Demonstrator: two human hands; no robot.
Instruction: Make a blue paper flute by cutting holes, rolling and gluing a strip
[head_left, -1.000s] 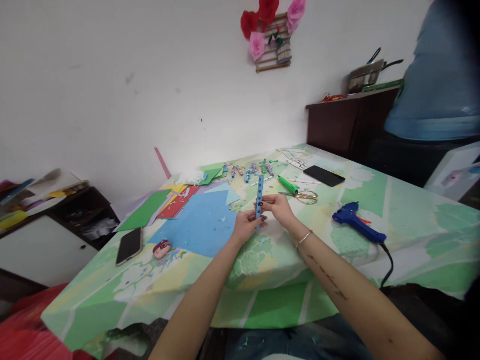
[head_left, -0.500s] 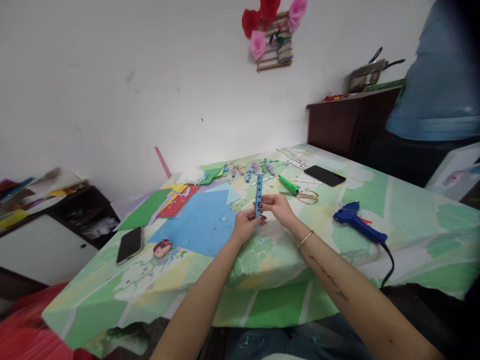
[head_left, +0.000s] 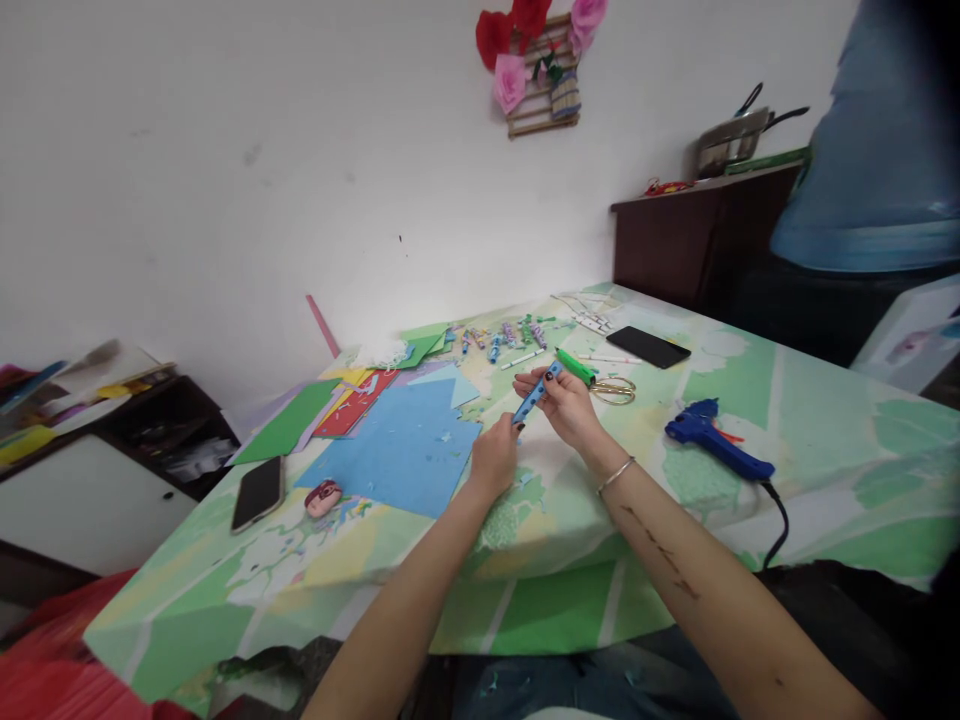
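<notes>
A narrow blue paper strip (head_left: 535, 395) with small dark marks is held between both hands above the table. My left hand (head_left: 496, 456) pinches its lower end. My right hand (head_left: 568, 404) grips it higher up with curled fingers, so the strip tilts up to the right. A large blue paper sheet (head_left: 401, 446) lies just left of the hands on the green patterned tablecloth (head_left: 810, 440).
Gold-handled scissors (head_left: 613, 388), a green marker (head_left: 574, 367) and a black phone (head_left: 648, 347) lie beyond the hands. A blue glue gun (head_left: 714, 446) sits at right. Another phone (head_left: 257, 492), red and green paper sheets and small rolled paper pieces lie at left and back. A person in blue stands far right.
The strip stood upright before; it now leans to the upper right. My left hand has slid down toward the strip's lower end.
</notes>
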